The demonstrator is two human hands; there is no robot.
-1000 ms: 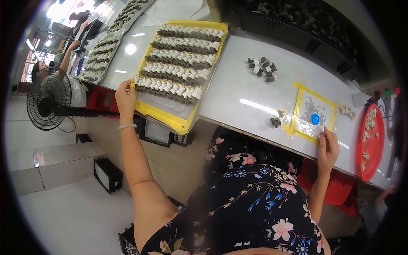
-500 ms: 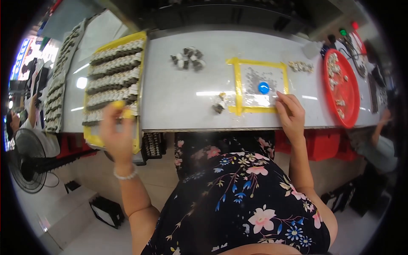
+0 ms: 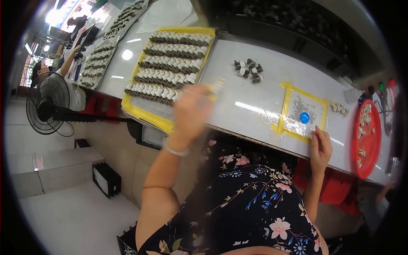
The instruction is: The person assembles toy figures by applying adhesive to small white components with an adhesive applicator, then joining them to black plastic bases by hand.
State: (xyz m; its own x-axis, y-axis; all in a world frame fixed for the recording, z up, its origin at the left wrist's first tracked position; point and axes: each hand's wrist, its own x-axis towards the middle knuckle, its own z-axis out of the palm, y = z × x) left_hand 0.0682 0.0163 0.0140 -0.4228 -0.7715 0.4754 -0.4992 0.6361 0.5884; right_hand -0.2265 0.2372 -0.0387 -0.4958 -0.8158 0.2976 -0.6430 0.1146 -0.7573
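Five rows of parts line one tray, the left hand pinching one blurred piece, the right hand unclenched.

This looks like a small assembly workshop: the long table carries a yellow-edged tray lined with rows of small white-and-dark pieces, a square marked out in yellow tape and, at its right end, a red tray of loose bits. A black bin stands along the table's back edge. Left of the table are a fan, a black crate and another person.
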